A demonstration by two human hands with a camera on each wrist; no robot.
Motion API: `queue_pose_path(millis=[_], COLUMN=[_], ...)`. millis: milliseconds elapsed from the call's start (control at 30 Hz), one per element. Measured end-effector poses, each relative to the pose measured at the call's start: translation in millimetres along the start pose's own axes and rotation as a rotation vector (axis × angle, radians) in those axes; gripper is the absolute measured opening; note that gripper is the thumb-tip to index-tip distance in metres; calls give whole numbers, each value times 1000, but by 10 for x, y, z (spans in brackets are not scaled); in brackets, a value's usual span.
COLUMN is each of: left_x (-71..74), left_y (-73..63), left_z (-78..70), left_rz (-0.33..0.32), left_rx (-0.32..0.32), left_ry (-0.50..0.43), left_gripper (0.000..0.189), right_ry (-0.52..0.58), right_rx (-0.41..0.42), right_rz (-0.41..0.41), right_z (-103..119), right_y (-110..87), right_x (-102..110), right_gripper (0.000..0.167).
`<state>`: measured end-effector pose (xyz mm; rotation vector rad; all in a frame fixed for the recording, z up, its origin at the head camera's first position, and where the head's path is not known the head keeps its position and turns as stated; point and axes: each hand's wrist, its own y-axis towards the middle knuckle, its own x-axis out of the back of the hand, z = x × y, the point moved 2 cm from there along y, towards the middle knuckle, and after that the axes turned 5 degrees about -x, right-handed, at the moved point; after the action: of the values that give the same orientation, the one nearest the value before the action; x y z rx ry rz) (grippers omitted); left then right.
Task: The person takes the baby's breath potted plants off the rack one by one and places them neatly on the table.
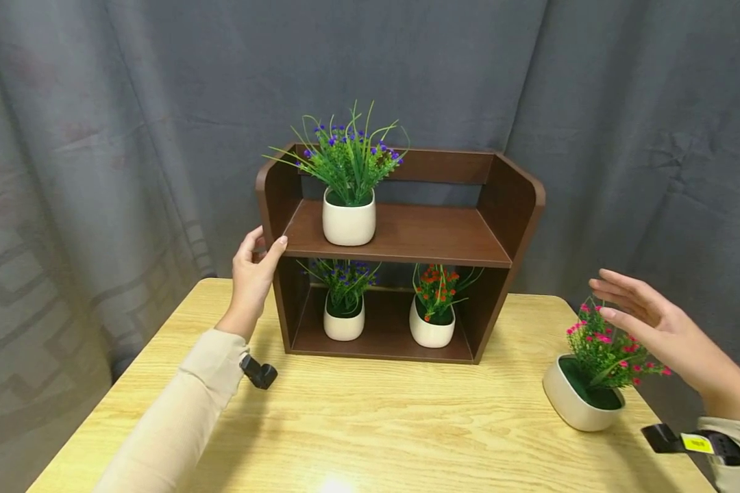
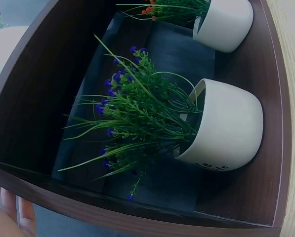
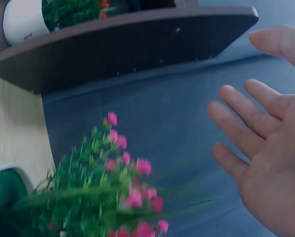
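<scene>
One pot of pink flowers (image 1: 592,383) stands at your four o'clock, near the corner of the table (image 1: 407,418). Your right hand (image 1: 666,325) is just to its two o'clock, released, fingers extended and gripping nothing; your right wrist view shows those fingers apart from the blooms. Your left hand (image 1: 253,274), at nine o'clock, grasps the side of the brown shelf (image 1: 432,229), thumb at the front edge and fingers on the outer face.

Around the shelf's own dial, an upper pot of purple flowers (image 1: 349,195) sits at ten, on the top board. A lower pot of purple flowers (image 1: 344,305) rests between seven and eight, and a pot of red flowers (image 1: 433,315) at five, both on the bottom board. The lower purple one carries dark lettering, seen partly in your left wrist view; you cannot make out the word.

On your right wrist, the black strap (image 1: 730,448) bears a yellow label (image 1: 697,444), its print too small to read. Grey curtains (image 1: 444,68) hang behind, at twelve.
</scene>
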<state>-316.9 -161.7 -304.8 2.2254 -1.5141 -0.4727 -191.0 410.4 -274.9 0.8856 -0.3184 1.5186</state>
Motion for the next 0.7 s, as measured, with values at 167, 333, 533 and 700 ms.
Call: queue_pose_path(millis=[167, 333, 533, 700], left_x=[9, 7, -10, -14], left_y=[8, -47, -138, -135], left_z=[15, -113, -333, -329], left_rz=[0, 3, 13, 11], left_rx=[4, 9, 1, -1], left_ry=[-5, -12, -5, -3], left_gripper=[50, 47, 47, 47], right_ry=[14, 54, 87, 120], right_rx=[68, 154, 216, 243], right_rz=[4, 18, 73, 113], right_z=[176, 348, 527, 608], right_y=[59, 141, 229, 327], right_x=[-61, -173, -288, -376], right_gripper=[62, 61, 61, 60])
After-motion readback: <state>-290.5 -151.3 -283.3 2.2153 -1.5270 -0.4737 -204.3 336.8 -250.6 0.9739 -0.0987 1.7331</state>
